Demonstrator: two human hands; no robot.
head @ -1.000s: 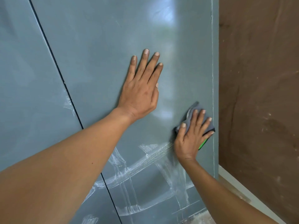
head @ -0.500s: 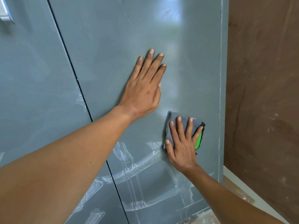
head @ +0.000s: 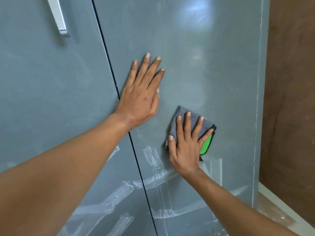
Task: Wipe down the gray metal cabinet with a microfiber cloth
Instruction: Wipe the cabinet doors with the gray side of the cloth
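**Cloth pressed flat on rt cabinet door, 2 hands on the metal**

1 gray metal cabinet (head: 213, 68) is seen w/ 2 doors, split by 1 dark vertical seam (head: 109, 62) running top to bottom at a slant. 1 pale metal handle (head: 58, 17) is fixed on the left door (head: 42, 82), near the top edge of the view.

2 bare hands are counted, both on the right door (head: 221, 48). The left hand (head: 141, 97) is laid flat, palm down, fingers straight and slightly spread, nothing gripped; its heel sits just beside the seam. The right hand (head: 185, 150) is spread open too, 4 fingers and thumb pressed onto 1 folded microfiber cloth (head: 184, 114), which is pinned against the door rather than clutched. The cloth is gray on the outer face w/ a green face (head: 206, 143) showing at the lower rt corner, under the little finger. It lies below and to the rt of the left hand, apart from it, approx. mid-height on the door.

Several whitish smear streaks (head: 153, 160) are seen across the lower part of both doors, below the cloth; the upper area looks smoother, w/ a soft glare patch.

1 brown wall (head: 293, 99) is seen to the rt of the cabinet, w/ a pale strip (head: 279, 201) at its base.
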